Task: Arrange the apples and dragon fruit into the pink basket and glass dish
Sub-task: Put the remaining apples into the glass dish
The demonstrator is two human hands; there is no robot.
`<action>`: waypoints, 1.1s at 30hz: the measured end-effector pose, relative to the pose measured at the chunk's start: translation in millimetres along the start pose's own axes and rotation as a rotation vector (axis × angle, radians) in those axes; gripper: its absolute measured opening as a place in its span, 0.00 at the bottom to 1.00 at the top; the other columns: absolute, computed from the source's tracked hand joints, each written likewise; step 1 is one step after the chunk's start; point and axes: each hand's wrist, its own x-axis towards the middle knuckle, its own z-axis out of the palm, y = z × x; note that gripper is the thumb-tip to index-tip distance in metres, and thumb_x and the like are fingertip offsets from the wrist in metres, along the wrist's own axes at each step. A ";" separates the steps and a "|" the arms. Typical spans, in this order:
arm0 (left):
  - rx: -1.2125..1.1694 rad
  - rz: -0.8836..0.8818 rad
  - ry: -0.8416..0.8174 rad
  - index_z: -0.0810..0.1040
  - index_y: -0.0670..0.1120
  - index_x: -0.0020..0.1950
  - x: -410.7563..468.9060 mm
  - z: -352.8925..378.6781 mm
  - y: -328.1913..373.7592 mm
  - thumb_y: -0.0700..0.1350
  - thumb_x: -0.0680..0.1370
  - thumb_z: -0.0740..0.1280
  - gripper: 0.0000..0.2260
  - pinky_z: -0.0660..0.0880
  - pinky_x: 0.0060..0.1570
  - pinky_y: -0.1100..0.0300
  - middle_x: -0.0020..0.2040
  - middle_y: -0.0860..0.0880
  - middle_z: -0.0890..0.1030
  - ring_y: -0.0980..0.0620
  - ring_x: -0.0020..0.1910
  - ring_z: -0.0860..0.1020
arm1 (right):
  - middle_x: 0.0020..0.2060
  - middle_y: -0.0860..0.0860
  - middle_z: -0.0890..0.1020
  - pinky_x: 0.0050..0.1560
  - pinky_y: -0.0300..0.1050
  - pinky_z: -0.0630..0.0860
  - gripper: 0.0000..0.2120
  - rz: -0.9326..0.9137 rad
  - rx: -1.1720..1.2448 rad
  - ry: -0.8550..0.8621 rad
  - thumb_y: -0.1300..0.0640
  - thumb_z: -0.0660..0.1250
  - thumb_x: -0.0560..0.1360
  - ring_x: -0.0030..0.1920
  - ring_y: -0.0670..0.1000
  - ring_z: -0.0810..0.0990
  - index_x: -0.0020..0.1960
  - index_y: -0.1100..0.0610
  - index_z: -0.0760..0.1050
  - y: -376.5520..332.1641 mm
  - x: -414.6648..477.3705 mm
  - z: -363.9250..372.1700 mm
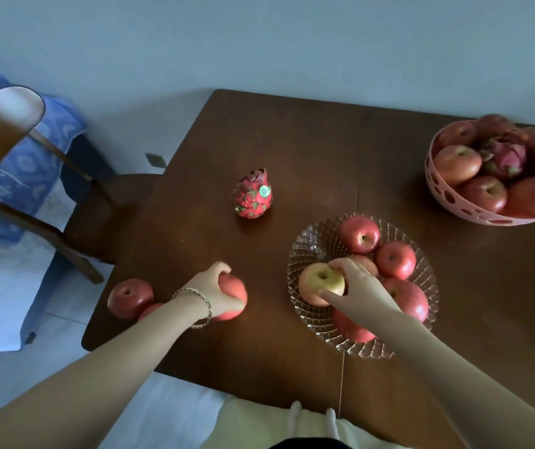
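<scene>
My left hand (pixel 209 291) grips a red apple (pixel 235 294) on the brown table (pixel 292 150), near its left front. My right hand (pixel 355 281) holds a yellow-red apple (pixel 319 281) at the left side of the glass dish (pixel 311 236), which holds several red apples (pixel 360 234). A dragon fruit (pixel 253 194) with a sticker stands on the table behind my left hand. Two more apples (pixel 130 298) lie at the table's left edge, one partly hidden by my forearm. The pink basket (pixel 437 192) at the far right holds several apples and a dragon fruit (pixel 507 157).
A wooden chair (pixel 7 131) stands left of the table, beside a bed with a blue patterned cover (pixel 33 170). The wall runs behind the table. A bracelet circles my left wrist.
</scene>
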 end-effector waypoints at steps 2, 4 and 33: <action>-0.348 0.187 -0.012 0.65 0.60 0.67 -7.8 -4.2 13.4 0.45 0.66 0.75 0.34 0.73 0.50 0.59 0.63 0.51 0.68 0.49 0.57 0.72 | 0.63 0.49 0.73 0.56 0.45 0.72 0.25 -0.014 0.010 0.008 0.49 0.69 0.72 0.62 0.51 0.72 0.67 0.50 0.66 1.4 -2.2 2.9; -0.454 0.417 -0.025 0.65 0.66 0.63 -14.8 -4.9 28.8 0.45 0.60 0.78 0.37 0.72 0.51 0.65 0.64 0.54 0.66 0.53 0.60 0.70 | 0.64 0.48 0.72 0.58 0.45 0.71 0.26 -0.011 0.031 0.018 0.49 0.69 0.72 0.64 0.51 0.70 0.67 0.50 0.66 3.0 -2.5 4.4; 0.004 0.591 -0.147 0.67 0.51 0.68 59.6 25.5 151.7 0.34 0.69 0.68 0.30 0.65 0.64 0.61 0.69 0.48 0.61 0.49 0.68 0.65 | 0.64 0.46 0.71 0.64 0.46 0.68 0.26 -0.043 0.092 0.021 0.47 0.68 0.72 0.67 0.49 0.65 0.67 0.48 0.65 13.1 -0.6 12.0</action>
